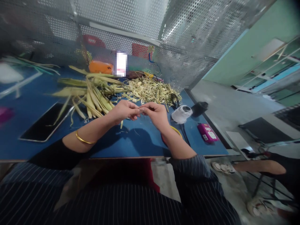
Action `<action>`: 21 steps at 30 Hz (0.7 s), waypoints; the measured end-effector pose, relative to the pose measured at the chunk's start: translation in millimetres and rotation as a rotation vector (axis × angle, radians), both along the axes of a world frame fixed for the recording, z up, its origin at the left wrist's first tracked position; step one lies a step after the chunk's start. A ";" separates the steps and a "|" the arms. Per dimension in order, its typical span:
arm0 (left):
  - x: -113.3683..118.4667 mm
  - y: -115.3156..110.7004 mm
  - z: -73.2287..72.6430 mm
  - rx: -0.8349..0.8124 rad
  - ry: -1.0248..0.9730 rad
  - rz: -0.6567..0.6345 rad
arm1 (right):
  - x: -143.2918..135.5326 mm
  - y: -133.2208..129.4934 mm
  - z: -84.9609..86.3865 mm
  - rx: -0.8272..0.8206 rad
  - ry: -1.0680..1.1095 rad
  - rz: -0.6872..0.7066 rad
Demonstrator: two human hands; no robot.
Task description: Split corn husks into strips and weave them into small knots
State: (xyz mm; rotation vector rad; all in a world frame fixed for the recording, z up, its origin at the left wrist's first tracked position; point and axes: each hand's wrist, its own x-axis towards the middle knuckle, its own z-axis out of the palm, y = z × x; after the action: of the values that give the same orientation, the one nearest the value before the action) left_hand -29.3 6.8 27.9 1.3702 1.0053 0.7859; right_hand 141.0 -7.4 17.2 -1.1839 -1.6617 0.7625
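Pinching at something too fine for me to make out, the person has both hands together just in front of the heap of shredded husk (pixel 152 89). The left hand (pixel 125 111) and the right hand (pixel 154 113) meet at the fingertips above the table (pixel 133 148), each with thumb and fingers drawn together; whether a thin strand runs between them I cannot tell. The long husks (pixel 95 97) lie loosely piled at the left of the heap, some ends fanning toward the person. A white spool (pixel 181 114) stands to the right of the heap and a little nearer the person, a black cylinder (pixel 200 109) just beside it. A dark-screened tablet (pixel 47 122) lies well left of the heap.

I'd judge the step in hand to be close fingertip work on one small piece, the piled husk left alone meanwhile. To my eye the next move calls for a light, even pinch from both sides in front of the heap, since so slight a piece could easily slip or tear.
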 end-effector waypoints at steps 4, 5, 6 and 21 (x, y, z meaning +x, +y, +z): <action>-4.1 6.1 -1.6 0.022 0.048 -0.021 | -3.7 4.4 -9.6 0.111 -0.038 -0.061; -4.2 6.9 -2.8 0.033 0.066 -0.017 | -3.0 3.9 -11.6 0.133 -0.056 -0.069; -3.9 7.3 -4.1 0.047 0.084 -0.011 | -2.1 3.2 -13.1 0.156 -0.080 -0.071; 5.6 1.7 -4.2 0.012 0.092 0.065 | 14.4 12.8 -19.2 0.073 -0.113 0.049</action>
State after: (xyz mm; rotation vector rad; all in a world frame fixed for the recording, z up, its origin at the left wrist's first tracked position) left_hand -23.8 8.5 23.7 1.4004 1.1233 0.7832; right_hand 155.4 5.3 -2.0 -1.1569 -1.8026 0.6703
